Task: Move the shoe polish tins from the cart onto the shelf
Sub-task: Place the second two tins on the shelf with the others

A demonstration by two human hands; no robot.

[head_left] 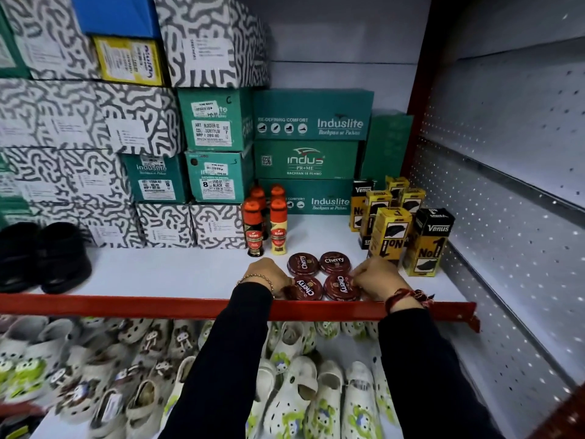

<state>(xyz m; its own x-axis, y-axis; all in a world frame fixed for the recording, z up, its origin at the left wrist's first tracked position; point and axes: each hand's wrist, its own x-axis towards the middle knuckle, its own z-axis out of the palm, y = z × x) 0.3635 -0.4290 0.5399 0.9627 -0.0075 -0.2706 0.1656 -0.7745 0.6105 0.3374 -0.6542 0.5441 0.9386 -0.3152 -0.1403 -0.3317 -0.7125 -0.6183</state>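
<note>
Maroon tins, four, round, lids marked "Cherry", laid flat in a two-by-two block on the white shelf (pixel 177 274), just behind its red front rail (pixel 126 304).

Back pair: back-left tin (pixel 302 263) and back-right tin (pixel 335 262), side by side, free of both hands.
Front pair: front-left tin (pixel 306 288) and front-right tin (pixel 342 287), close against the rail.

Left hand (pixel 265 275): knuckles up, fingers curled at the left edge of the front-left tin, touching it; grip narrow, though whether it pinches the tin or only nudges it cannot be told (fingertips hidden).
Right hand (pixel 376 277): likewise curled at the right edge of the front-right tin, touching; same doubt.

Neighbours on the shelf: orange-capped polish bottles (pixel 266 221) behind and left of the block; yellow-and-black Venus cartons (pixel 400 223) behind and right; green shoe boxes (pixel 311 153) at the back. White clogs (pixel 300 384) fill the shelf below. Cart: not in view.

Step in hand, by judgement: setting down and squaring the front pair into line with the back pair. Next move likely calls for both hands to let go cleanly without dragging the tins over the rail, then a return to the cart for any tins left there (number unknown).
</note>
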